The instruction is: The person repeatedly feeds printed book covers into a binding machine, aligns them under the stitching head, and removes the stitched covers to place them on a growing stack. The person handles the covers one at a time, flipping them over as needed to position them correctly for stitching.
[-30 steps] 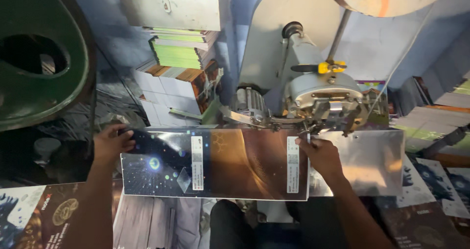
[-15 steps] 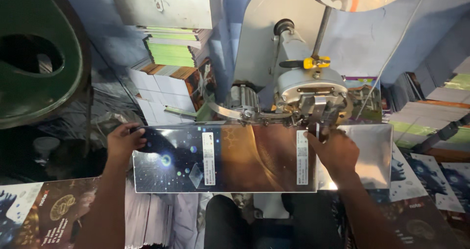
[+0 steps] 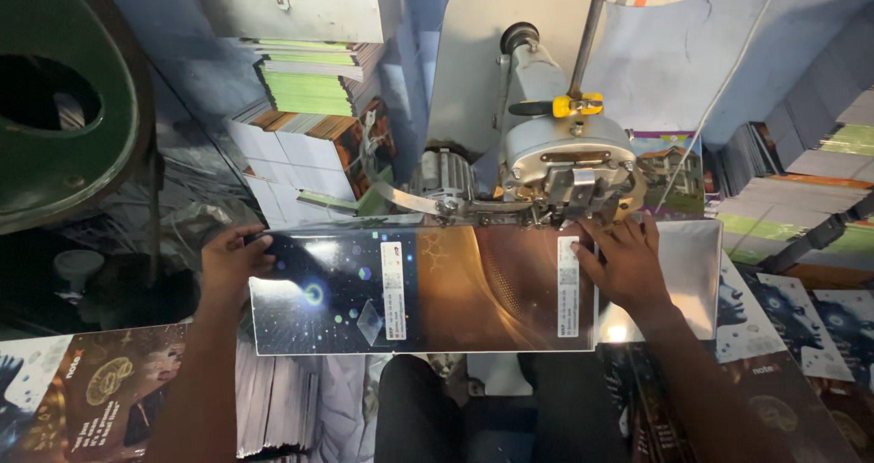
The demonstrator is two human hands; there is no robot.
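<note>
Glossy printed cover sheet [image 3: 423, 290], dark starry print at its left end and bronze at its right, two white label strips across it; lies flat and spread open across the shiny metal machine table [image 3: 696, 263], far edge tucked under the grey stitching head [image 3: 569, 167]; left end overhangs the table's left edge. Left hand [image 3: 232, 258] clamps the sheet's far-left corner, fingers curled over the edge. Right hand [image 3: 624, 263] lies palm-down on the right end by the right label strip, fingers spread and pressing rather than pinching, fingertips just beside the head. Judgement: light, thin and bendy, slick laminate; likely to slide under a flat palm and sag where unsupported, so best held at both ends near the far edge and kept taut; creases easily. Stacks of green and white booklets [image 3: 309, 108] behind the table's far-left corner; more printed covers [image 3: 100, 386] lower left.
</note>
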